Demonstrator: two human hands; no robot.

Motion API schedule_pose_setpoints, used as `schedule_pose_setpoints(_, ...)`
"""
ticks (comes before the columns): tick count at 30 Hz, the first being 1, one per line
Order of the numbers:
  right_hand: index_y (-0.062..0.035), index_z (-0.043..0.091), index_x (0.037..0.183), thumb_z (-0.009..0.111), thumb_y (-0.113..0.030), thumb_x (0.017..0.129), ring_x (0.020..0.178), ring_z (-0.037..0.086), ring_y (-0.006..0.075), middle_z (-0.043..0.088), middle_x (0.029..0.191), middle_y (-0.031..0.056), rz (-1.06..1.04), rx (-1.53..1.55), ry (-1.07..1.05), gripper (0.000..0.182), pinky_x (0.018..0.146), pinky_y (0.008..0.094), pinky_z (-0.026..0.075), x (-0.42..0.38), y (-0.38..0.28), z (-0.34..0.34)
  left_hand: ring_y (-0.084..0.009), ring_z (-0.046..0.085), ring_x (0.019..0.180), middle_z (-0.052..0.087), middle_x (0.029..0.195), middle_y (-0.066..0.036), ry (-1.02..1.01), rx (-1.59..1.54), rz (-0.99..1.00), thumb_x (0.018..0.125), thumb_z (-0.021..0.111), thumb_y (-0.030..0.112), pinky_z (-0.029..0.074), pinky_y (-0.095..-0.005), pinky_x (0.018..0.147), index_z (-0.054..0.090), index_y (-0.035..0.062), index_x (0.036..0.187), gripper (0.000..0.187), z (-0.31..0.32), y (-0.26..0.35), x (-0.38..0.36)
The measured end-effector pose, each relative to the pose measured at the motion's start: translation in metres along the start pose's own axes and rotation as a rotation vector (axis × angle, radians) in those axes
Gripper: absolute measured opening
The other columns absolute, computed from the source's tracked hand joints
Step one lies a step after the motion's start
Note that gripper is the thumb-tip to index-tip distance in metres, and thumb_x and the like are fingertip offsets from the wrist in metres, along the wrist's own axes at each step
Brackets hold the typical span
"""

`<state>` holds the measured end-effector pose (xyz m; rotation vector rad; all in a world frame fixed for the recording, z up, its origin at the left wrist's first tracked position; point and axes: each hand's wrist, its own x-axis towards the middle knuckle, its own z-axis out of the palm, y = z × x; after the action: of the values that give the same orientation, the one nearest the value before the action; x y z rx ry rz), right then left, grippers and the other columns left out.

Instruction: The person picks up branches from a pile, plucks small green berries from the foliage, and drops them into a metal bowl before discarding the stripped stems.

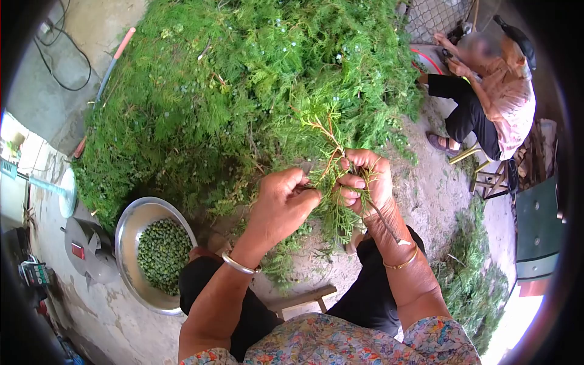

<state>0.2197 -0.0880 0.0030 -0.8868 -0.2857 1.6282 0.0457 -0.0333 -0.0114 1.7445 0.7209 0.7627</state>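
My right hand [372, 182] is closed around a leafy conifer branch [326, 131]. Its bare cut stem points back over my wrist, and its green sprigs hang down between my hands. My left hand [285, 205] is pinched against the foliage on the branch's left side; what lies between those fingertips is hidden. Just beyond both hands rises a big heap of cut conifer branches [243, 79], dotted with small pale cones. To the left of my left forearm stands a wide metal basin [126, 234] with many small green cones [163, 255] in it.
At the upper right a person [505, 97] sits on a low stool [490, 181], holding something dark. More cut greenery [468, 274] lies at the right. A grey metal container [85, 249] and a fan [68, 192] are at the left. A pole [115, 61] leans by the heap.
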Motion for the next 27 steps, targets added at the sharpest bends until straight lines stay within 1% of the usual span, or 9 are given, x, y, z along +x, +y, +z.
schedule_pose_setpoints(11,-0.0103,0.049,0.073,0.049,-0.029,0.083,0.038,0.024,0.0084,0.030,0.046,-0.0060,-0.073,-0.003,0.096,0.021,0.036,0.0236,0.019,-0.002,0.000,0.009,-0.0048,0.048,0.053,0.056,0.060,-0.002,-0.122,-0.119,-0.110,0.079,0.059,-0.001,0.039,-0.0224,0.047,0.056,-0.0030,0.070,0.010,-0.002,0.003,0.000)
schedule_pose_setpoints(13,-0.0107,0.050,0.073,0.050,-0.028,0.083,0.037,0.024,0.0085,0.029,0.045,-0.0064,-0.241,0.035,0.367,0.020,0.035,0.0231,0.022,-0.004,0.001,0.019,-0.0045,0.051,0.054,0.059,0.063,-0.003,-0.145,0.000,0.021,0.079,0.060,-0.002,0.041,-0.0211,0.048,0.059,-0.0041,0.074,0.006,-0.003,0.000,-0.001)
schedule_pose_setpoints(14,-0.0098,0.050,0.074,0.051,-0.027,0.083,0.038,0.029,0.0070,0.037,0.051,-0.0042,-0.404,-0.154,0.300,0.019,0.034,0.0217,0.024,-0.009,0.003,0.009,-0.0045,0.051,0.054,0.059,0.063,-0.003,-0.144,-0.003,0.017,0.079,0.060,-0.002,0.041,-0.0211,0.048,0.059,-0.0041,0.074,0.006,-0.003,-0.002,-0.003)
schedule_pose_setpoints(17,-0.0102,0.051,0.080,0.050,-0.029,0.085,0.037,0.030,0.0051,0.036,0.050,-0.0050,-0.514,0.097,0.069,0.019,0.032,0.0212,0.025,0.003,-0.010,-0.026,-0.0060,0.051,0.052,0.059,0.063,-0.004,-0.069,0.104,0.096,0.083,0.062,0.006,0.041,-0.0223,0.045,0.059,-0.0037,0.075,0.012,-0.002,-0.003,-0.007)
schedule_pose_setpoints(18,-0.0104,0.047,0.077,0.047,-0.026,0.085,0.035,0.028,0.0053,0.036,0.050,-0.0054,-0.333,0.212,-0.180,0.018,0.032,0.0208,0.025,0.013,-0.016,-0.051,-0.0079,0.051,0.052,0.059,0.064,-0.006,-0.099,-0.098,-0.161,0.085,0.061,0.011,0.041,-0.0234,0.044,0.060,-0.0029,0.077,0.016,-0.004,0.001,-0.005)
schedule_pose_setpoints(19,-0.0104,0.047,0.077,0.047,-0.026,0.085,0.035,0.028,0.0053,0.036,0.050,-0.0054,-0.331,0.212,-0.181,0.018,0.032,0.0208,0.025,0.011,-0.016,-0.044,-0.0097,0.052,0.051,0.059,0.065,-0.007,-0.127,-0.300,-0.417,0.087,0.061,0.017,0.042,-0.0245,0.043,0.060,-0.0020,0.078,0.021,-0.005,0.003,-0.004)
schedule_pose_setpoints(21,-0.0105,0.043,0.073,0.046,-0.022,0.085,0.036,0.031,0.0044,0.040,0.055,-0.0036,-0.096,0.318,-0.538,0.017,0.032,0.0198,0.026,0.005,-0.016,-0.022,-0.0113,0.052,0.051,0.058,0.068,-0.008,-0.062,-0.571,-0.504,0.088,0.060,0.020,0.043,-0.0250,0.042,0.060,-0.0011,0.078,0.023,0.000,-0.002,-0.003)
schedule_pose_setpoints(22,-0.0114,0.040,0.070,0.045,-0.021,0.085,0.036,0.032,0.0035,0.039,0.054,-0.0034,-0.051,0.385,-0.485,0.018,0.032,0.0195,0.026,0.006,-0.015,-0.026,-0.0128,0.053,0.052,0.058,0.070,-0.009,0.004,-0.842,-0.582,0.089,0.059,0.024,0.043,-0.0254,0.041,0.060,-0.0002,0.079,0.026,0.005,-0.006,-0.003)
schedule_pose_setpoints(27,-0.0108,0.040,0.071,0.045,-0.021,0.084,0.036,0.033,0.0035,0.036,0.050,-0.0036,0.027,0.416,-0.477,0.018,0.031,0.0191,0.025,0.008,-0.006,-0.024,-0.0183,0.056,0.054,0.060,0.077,-0.012,0.025,-1.095,-0.589,0.088,0.059,0.031,0.049,-0.0310,0.044,0.059,-0.0007,0.080,0.033,0.034,-0.013,-0.004)
